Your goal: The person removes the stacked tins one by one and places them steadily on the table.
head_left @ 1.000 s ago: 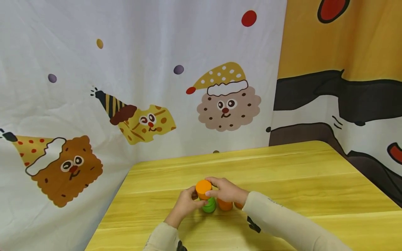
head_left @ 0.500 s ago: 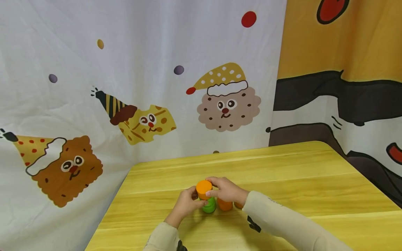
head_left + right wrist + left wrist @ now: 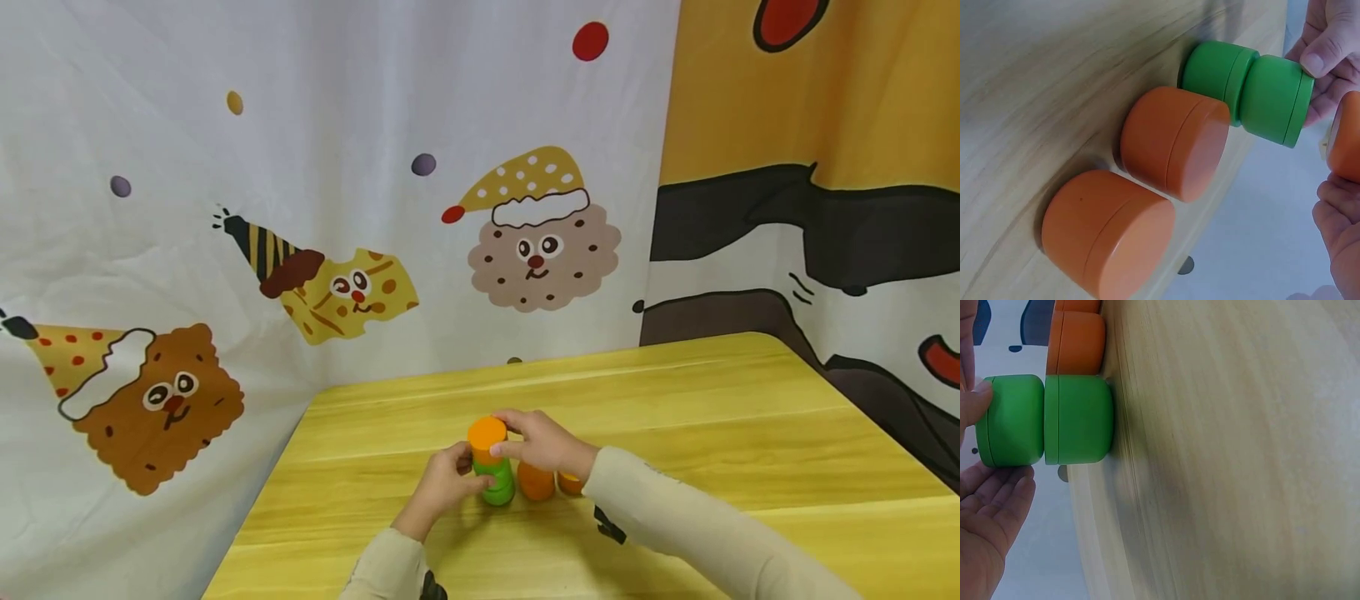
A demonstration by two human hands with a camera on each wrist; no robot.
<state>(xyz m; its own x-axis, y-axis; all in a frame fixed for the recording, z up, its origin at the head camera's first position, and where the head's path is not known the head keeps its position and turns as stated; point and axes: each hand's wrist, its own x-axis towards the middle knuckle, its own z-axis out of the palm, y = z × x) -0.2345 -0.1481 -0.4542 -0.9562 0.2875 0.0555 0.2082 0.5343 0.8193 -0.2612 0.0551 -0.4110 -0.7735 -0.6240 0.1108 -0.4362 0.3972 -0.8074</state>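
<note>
Two small green lidded jars are stacked on the table, the upper jar [image 3: 1016,419] directly on the lower jar [image 3: 1085,419]. My left hand [image 3: 442,490] holds the upper green jar, with thumb and fingers on opposite sides near its lid. Above the stack, my right hand [image 3: 546,442] grips an orange jar [image 3: 487,434] between thumb and fingers. The right wrist view shows a gap between this orange jar [image 3: 1344,137] and the green lid. Only part of the held jar shows there.
Two more orange lidded jars stand right of the green stack, one close beside it [image 3: 1175,144] and one farther along [image 3: 1107,231]. The wood-grain table [image 3: 675,392] ends at a printed curtain [image 3: 375,100] behind.
My right hand has lifted the orange jar slightly, so more of the upper green jar shows beneath it. My left hand stays nearly in place at the green stack.
</note>
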